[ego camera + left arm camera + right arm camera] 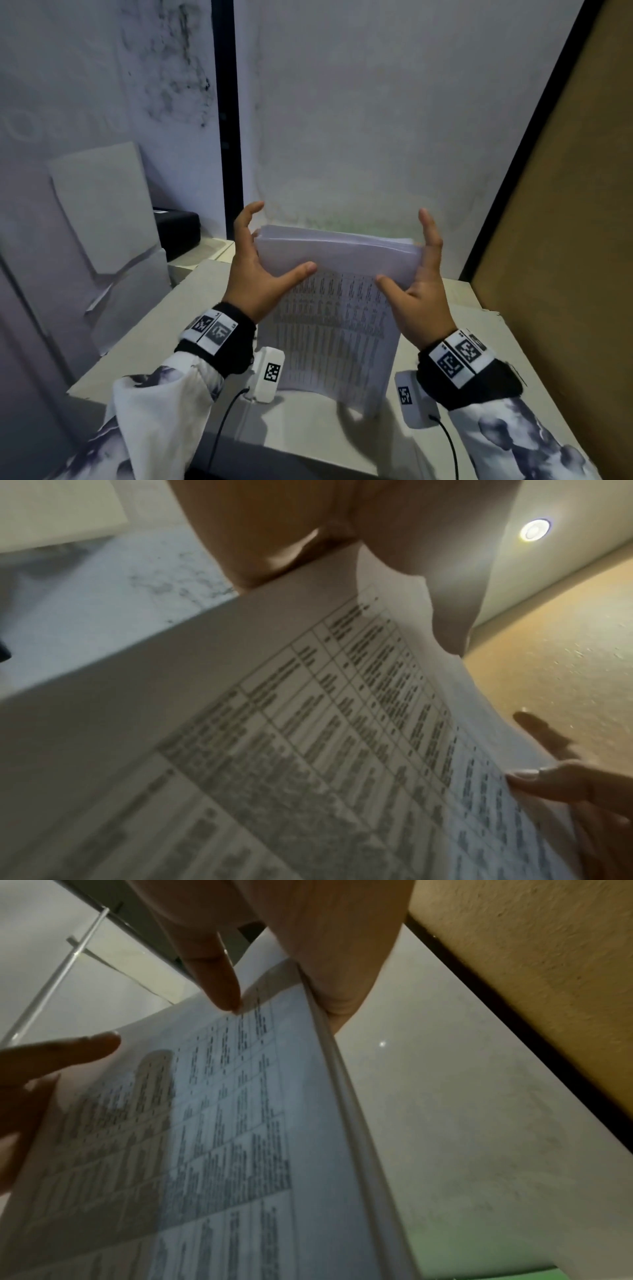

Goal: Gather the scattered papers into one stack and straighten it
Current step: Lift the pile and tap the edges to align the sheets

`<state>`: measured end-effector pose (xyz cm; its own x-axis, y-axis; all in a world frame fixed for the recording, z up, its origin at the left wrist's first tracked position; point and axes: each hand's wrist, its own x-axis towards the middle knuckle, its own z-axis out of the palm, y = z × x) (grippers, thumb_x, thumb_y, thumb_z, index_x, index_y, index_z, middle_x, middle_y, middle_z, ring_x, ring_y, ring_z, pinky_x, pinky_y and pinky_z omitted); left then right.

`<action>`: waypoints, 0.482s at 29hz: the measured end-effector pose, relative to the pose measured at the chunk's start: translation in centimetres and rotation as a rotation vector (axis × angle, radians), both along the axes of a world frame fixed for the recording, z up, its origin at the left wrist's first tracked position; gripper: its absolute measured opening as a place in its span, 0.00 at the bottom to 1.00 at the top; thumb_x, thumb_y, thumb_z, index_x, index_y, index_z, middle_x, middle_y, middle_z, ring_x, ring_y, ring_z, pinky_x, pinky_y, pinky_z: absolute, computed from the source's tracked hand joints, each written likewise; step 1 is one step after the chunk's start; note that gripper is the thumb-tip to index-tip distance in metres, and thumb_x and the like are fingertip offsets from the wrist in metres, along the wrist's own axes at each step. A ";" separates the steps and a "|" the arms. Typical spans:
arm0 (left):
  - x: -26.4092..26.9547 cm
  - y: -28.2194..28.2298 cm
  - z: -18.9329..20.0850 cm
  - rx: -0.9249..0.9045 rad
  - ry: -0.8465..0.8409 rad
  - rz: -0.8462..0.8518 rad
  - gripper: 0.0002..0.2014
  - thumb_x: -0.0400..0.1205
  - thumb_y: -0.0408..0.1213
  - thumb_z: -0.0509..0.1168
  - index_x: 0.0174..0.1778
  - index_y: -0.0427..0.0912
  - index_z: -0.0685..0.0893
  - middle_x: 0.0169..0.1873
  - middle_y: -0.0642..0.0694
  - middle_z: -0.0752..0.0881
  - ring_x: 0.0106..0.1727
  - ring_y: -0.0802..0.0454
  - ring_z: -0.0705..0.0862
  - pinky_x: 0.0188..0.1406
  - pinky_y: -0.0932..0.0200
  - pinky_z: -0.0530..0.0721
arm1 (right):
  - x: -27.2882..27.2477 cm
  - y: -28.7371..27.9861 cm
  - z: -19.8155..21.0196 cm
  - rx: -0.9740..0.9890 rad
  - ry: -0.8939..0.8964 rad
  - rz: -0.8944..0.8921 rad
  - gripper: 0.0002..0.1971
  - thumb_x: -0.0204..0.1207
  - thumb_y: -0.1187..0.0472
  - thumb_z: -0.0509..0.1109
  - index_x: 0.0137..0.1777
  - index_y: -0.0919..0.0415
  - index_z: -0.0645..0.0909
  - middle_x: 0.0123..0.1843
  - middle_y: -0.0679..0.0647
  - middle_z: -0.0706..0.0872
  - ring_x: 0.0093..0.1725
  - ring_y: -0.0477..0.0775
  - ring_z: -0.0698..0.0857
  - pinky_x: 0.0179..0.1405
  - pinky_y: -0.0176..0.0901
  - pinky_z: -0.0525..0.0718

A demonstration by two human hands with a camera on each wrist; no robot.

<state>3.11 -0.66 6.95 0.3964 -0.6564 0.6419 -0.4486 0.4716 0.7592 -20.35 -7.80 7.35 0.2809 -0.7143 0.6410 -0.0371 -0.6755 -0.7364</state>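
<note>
- The stack [337, 301] of papers stands on end over the counter [178, 329], printed tables facing the person, its top edge curling slightly away from them.
- The left hand [255, 270] holds the stack's upper left side: thumb pressed on the front sheet, palm against the edge, the other fingers spread and partly raised behind.
- The right hand [423, 274] holds the upper right side the same way, thumb on the front sheet, palm against the edge, index finger pointing up.
- In the right wrist view the sheet edges [346, 1096] line up closely along that side.
- The stack's bottom edge is low over the counter; contact cannot be told.
- A black case [178, 231] lies at the back left, well apart from the stack.
- A brown panel [565, 222] stands to the right.
</note>
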 end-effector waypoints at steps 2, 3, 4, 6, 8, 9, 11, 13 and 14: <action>0.7 0.2 -0.1 -0.021 -0.138 0.014 0.52 0.66 0.42 0.84 0.78 0.66 0.56 0.68 0.55 0.71 0.57 0.60 0.82 0.51 0.68 0.86 | -0.3 -0.1 -0.2 -0.078 0.077 -0.038 0.45 0.76 0.76 0.71 0.79 0.30 0.62 0.68 0.56 0.76 0.48 0.52 0.85 0.41 0.41 0.91; 0.9 0.3 0.0 -0.019 -0.202 0.006 0.51 0.67 0.42 0.84 0.78 0.65 0.56 0.64 0.56 0.74 0.54 0.62 0.82 0.48 0.70 0.86 | -0.5 -0.2 -0.3 -0.104 0.106 -0.052 0.39 0.76 0.75 0.72 0.76 0.33 0.68 0.67 0.54 0.77 0.51 0.52 0.84 0.40 0.41 0.90; 1.2 0.4 0.1 -0.016 -0.256 -0.007 0.50 0.69 0.42 0.83 0.79 0.65 0.57 0.60 0.59 0.76 0.51 0.63 0.83 0.45 0.70 0.86 | -0.7 -0.3 -0.3 -0.113 0.119 -0.058 0.35 0.76 0.74 0.72 0.73 0.36 0.72 0.65 0.53 0.78 0.53 0.50 0.83 0.40 0.44 0.90; 1.5 0.5 0.4 -0.019 -0.327 -0.032 0.44 0.71 0.42 0.81 0.77 0.67 0.62 0.56 0.58 0.79 0.49 0.59 0.84 0.42 0.64 0.89 | -0.8 -0.5 -0.5 -0.096 0.113 -0.057 0.30 0.77 0.73 0.72 0.71 0.39 0.75 0.62 0.50 0.79 0.53 0.52 0.84 0.39 0.53 0.92; 1.9 0.4 0.6 -0.031 -0.381 -0.034 0.35 0.74 0.43 0.79 0.74 0.63 0.71 0.56 0.53 0.81 0.51 0.56 0.84 0.44 0.56 0.90 | -0.8 -0.6 -0.5 -0.076 0.099 -0.049 0.32 0.77 0.72 0.73 0.72 0.38 0.74 0.63 0.44 0.77 0.54 0.53 0.84 0.40 0.55 0.93; 2.0 0.3 0.6 -0.036 -0.395 -0.034 0.30 0.75 0.44 0.78 0.71 0.59 0.75 0.56 0.54 0.81 0.52 0.55 0.83 0.44 0.52 0.90 | -0.8 -0.6 -0.5 -0.082 0.100 -0.054 0.33 0.77 0.72 0.73 0.73 0.38 0.74 0.63 0.42 0.77 0.55 0.49 0.84 0.42 0.54 0.93; 2.2 0.1 0.4 -0.038 -0.360 -0.051 0.25 0.75 0.45 0.77 0.68 0.56 0.79 0.57 0.55 0.82 0.54 0.53 0.84 0.45 0.47 0.89 | -0.7 -0.7 -0.6 -0.105 0.119 -0.072 0.32 0.77 0.72 0.73 0.74 0.39 0.75 0.64 0.39 0.76 0.56 0.40 0.81 0.48 0.54 0.92; 2.3 0.1 0.2 -0.038 -0.316 -0.067 0.25 0.76 0.43 0.77 0.68 0.56 0.78 0.60 0.54 0.81 0.57 0.48 0.84 0.46 0.42 0.90 | -0.7 -0.8 -0.7 -0.078 0.116 -0.054 0.32 0.78 0.71 0.73 0.76 0.40 0.75 0.64 0.39 0.76 0.56 0.44 0.81 0.48 0.56 0.92; 2.4 0.1 0.1 -0.039 -0.319 -0.063 0.23 0.76 0.42 0.76 0.67 0.55 0.79 0.60 0.53 0.81 0.58 0.47 0.84 0.47 0.41 0.90 | -0.7 -0.8 -0.8 -0.073 0.116 -0.043 0.32 0.78 0.71 0.73 0.77 0.40 0.74 0.65 0.40 0.76 0.57 0.47 0.82 0.48 0.58 0.92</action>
<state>5.47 -0.59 7.07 0.1301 -0.6454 0.7526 -0.6299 0.5324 0.5655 -21.02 -8.64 6.58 0.3262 -0.6801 0.6566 -0.1491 -0.7229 -0.6747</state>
